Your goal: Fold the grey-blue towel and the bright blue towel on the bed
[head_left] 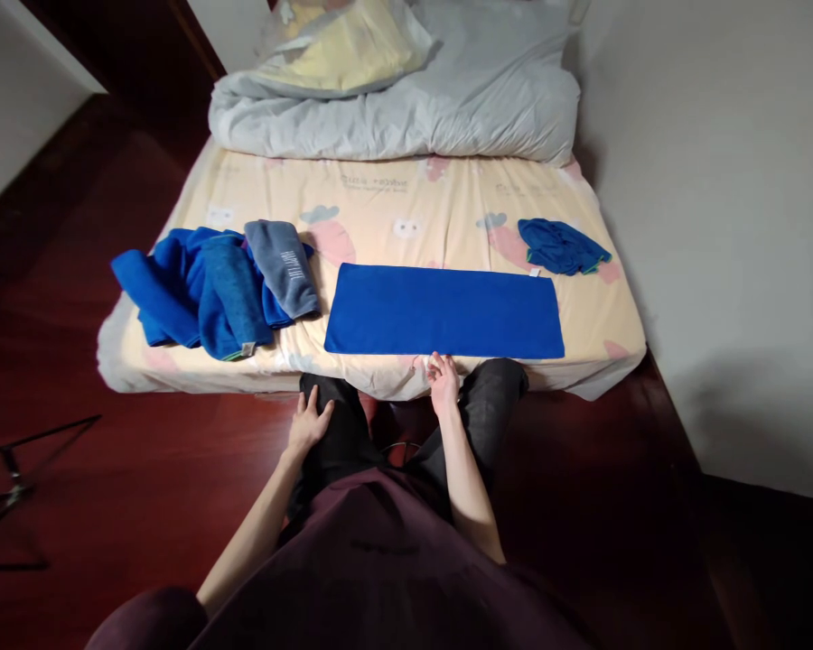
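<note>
A blue towel [443, 311] lies flat on the bed [406, 212], spread as a long neat rectangle along the near edge, its corners square and its surface smooth; judging by its narrow shape it may already be folded once lengthwise, though the layers cannot be made out. The right hand [443, 376] rests at the 6 o'clock edge of this towel, fingers loosely curled and touching the mattress edge just below the cloth, not pinching anything that can be seen. The left hand [307, 422] lies released and flat on the person's own thigh, well apart from the towel, holding nothing. At about 9 o'clock from the flat towel sits a heap of blue towels [190, 293], rumpled and overlapping, with a grey towel [283, 266] draped over its right side; these look unsorted. At about 2 o'clock from the flat towel lies a small blue cloth [561, 246], loosely bunched rather than squared, alone near the right edge of the bed. At 12 o'clock a grey duvet [406, 104] is piled at the far end. As a judgement, the work stands early: one towel is laid out and smoothed, its further folds not yet made, and the heap on the left appears untouched.
</note>
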`<move>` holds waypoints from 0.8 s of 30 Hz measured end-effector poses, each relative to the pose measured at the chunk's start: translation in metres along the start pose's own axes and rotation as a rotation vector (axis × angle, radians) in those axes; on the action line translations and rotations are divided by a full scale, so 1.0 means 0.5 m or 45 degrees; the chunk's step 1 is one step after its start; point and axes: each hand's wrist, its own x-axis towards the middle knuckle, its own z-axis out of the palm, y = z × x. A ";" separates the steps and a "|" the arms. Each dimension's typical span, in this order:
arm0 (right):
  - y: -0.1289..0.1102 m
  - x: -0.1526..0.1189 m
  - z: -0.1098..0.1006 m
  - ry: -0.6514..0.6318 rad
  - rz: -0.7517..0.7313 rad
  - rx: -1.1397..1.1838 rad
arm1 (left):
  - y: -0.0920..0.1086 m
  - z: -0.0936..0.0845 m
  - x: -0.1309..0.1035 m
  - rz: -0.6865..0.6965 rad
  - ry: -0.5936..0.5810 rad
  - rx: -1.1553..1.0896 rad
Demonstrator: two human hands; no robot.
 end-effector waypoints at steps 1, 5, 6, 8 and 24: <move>0.000 0.006 0.006 0.013 0.008 0.012 | -0.001 0.001 -0.002 0.003 -0.001 -0.001; -0.003 0.026 0.022 0.052 0.056 0.112 | -0.002 0.008 -0.016 0.028 0.046 0.081; -0.004 0.031 0.023 0.063 0.071 0.139 | 0.003 0.006 -0.019 0.076 0.081 0.120; -0.006 0.038 0.022 0.074 0.100 0.167 | 0.027 -0.010 -0.020 0.277 0.097 0.156; -0.003 0.037 0.003 0.092 0.161 0.208 | 0.889 -0.079 0.264 1.185 -0.108 0.675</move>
